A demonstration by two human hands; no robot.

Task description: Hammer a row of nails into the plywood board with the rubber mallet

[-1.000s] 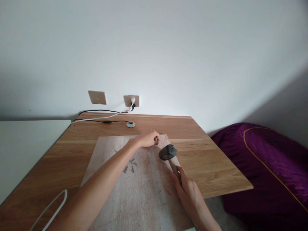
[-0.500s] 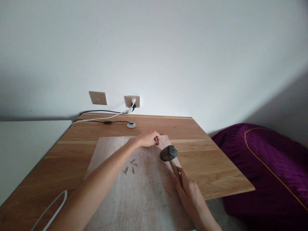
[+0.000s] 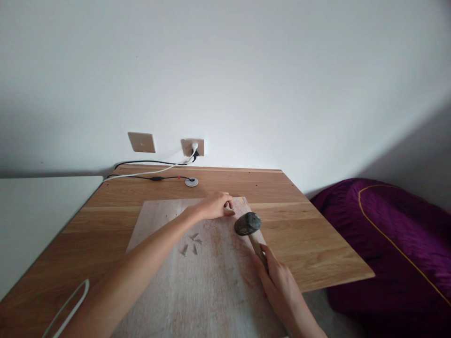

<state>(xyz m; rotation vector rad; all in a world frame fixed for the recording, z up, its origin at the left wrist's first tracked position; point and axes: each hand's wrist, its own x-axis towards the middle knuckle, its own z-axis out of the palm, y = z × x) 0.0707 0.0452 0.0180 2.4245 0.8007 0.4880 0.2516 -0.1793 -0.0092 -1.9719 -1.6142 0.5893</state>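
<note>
A rubber mallet [image 3: 248, 224] with a dark head and a wooden handle is gripped by my right hand [image 3: 278, 279]. Its head hangs over the right edge of a pale wooden board [image 3: 197, 300]. My left hand [image 3: 216, 205] is close to the board's far right corner, its fingers curled and the thumb low near the surface. Whatever lies between those fingertips is too small to make out. Several screws [image 3: 193, 244] lie loose on the board, to the near left of that hand.
The board rests on a wooden desk [image 3: 310, 239] against a white wall. Cables run from a wall socket [image 3: 193, 147] to a round grommet [image 3: 191, 182]. A white cable loop [image 3: 79, 300] is at near left. Purple fabric [image 3: 380, 234] bulges beyond the desk's right edge.
My left thumb has dropped slightly, widening the gap below the curled fingers. The mallet and my right hand have hardly moved. The view has shifted a little.
</note>
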